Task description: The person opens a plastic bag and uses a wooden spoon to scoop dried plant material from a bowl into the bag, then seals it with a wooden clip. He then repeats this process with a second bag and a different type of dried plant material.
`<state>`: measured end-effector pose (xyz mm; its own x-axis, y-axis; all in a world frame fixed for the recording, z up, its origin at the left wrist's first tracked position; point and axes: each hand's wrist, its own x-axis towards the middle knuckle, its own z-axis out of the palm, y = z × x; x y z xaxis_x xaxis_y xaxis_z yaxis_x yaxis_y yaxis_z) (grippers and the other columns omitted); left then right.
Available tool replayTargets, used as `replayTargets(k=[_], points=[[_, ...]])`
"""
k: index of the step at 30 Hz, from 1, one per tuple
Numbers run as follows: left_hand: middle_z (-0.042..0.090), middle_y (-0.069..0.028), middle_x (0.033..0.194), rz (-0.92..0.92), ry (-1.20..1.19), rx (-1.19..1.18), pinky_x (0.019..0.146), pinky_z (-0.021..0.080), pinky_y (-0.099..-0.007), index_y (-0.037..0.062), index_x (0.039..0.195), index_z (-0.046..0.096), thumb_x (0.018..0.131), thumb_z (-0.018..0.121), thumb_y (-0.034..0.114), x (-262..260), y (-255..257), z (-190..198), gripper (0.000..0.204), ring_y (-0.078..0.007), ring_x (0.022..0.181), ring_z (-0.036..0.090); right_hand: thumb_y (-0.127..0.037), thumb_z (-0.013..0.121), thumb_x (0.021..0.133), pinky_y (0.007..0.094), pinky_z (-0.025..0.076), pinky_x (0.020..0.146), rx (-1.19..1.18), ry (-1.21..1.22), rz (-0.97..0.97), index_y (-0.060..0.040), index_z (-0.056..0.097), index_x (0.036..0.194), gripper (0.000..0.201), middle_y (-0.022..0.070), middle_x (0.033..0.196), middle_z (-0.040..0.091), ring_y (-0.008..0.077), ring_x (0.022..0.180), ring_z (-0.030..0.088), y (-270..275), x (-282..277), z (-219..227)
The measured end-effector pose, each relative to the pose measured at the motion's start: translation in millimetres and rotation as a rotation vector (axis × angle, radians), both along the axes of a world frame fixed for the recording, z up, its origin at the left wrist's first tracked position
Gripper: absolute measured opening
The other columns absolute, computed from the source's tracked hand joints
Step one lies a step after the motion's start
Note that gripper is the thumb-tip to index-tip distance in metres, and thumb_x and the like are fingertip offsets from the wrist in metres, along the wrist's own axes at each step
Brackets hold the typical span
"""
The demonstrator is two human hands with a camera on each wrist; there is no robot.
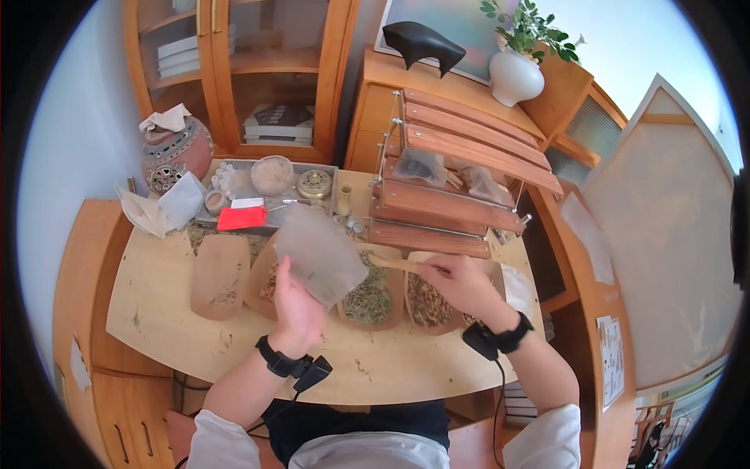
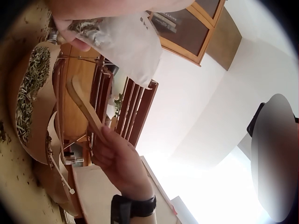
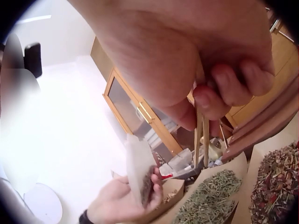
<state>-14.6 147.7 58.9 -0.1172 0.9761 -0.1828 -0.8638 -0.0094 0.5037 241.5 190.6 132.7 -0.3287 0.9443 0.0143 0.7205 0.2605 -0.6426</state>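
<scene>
My left hand (image 1: 301, 313) holds a translucent white bag (image 1: 320, 254) tilted above the paper trays; dried bits show inside the bag (image 3: 140, 168) in the right wrist view. Slim wooden tongs (image 1: 394, 264) are gripped in my right hand (image 1: 461, 285), their tips above the tray of green dried herbs (image 1: 367, 301). The right wrist view shows two narrow prongs of the tongs (image 3: 201, 140) with nothing visible between them. Apart from the bag, the tongs (image 2: 86, 105) point toward it in the left wrist view.
A tray with few bits (image 1: 219, 273) stands left, and a reddish dried mix (image 1: 428, 303) lies in a tray at right. Behind are a grey tray with small containers (image 1: 262, 176), a red packet (image 1: 241, 218), a patterned jar (image 1: 178, 152) and a wooden slatted rack (image 1: 445, 207).
</scene>
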Motion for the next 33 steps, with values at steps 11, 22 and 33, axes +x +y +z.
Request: replayTargets(k=[11, 22, 33], points=[[0.047, -0.0049, 0.145, 0.052, 0.053, -0.039, 0.114, 0.031, -0.0425, 0.0105, 0.146, 0.038, 0.103, 0.041, 0.042, 0, 1, 2, 0.054, -0.0241, 0.134, 0.043, -0.026, 0.063, 0.087, 0.0449, 0.055, 0.073, 0.181, -0.253, 0.127, -0.0114, 0.075, 0.095, 0.021, 0.016, 0.081, 0.071, 0.036, 0.078, 0.068, 6, -20, -24], [0.046, -0.0042, 0.147, 0.008, 0.089, -0.013, 0.112, 0.032, -0.04, 0.0099, 0.147, 0.038, 0.104, 0.039, 0.043, 0, 1, -3, 0.054, -0.0212, 0.135, 0.043, -0.025, 0.064, 0.091, 0.0344, 0.053, 0.078, -0.206, -0.038, 0.092, -0.0017, 0.073, 0.101, 0.027, 0.0178, 0.089, 0.072, 0.0312, 0.082, 0.07, 33, 8, -39], [0.046, -0.0056, 0.146, 0.012, 0.071, -0.052, 0.113, 0.033, -0.0416, 0.0095, 0.148, 0.037, 0.105, 0.036, 0.041, 1, 0, 4, 0.053, -0.0236, 0.134, 0.044, -0.029, 0.064, 0.09, 0.0425, 0.055, 0.067, 0.175, -0.389, 0.171, -0.0102, 0.074, 0.096, 0.022, 0.0146, 0.078, 0.07, 0.0344, 0.073, 0.068, -14, -24, -34]])
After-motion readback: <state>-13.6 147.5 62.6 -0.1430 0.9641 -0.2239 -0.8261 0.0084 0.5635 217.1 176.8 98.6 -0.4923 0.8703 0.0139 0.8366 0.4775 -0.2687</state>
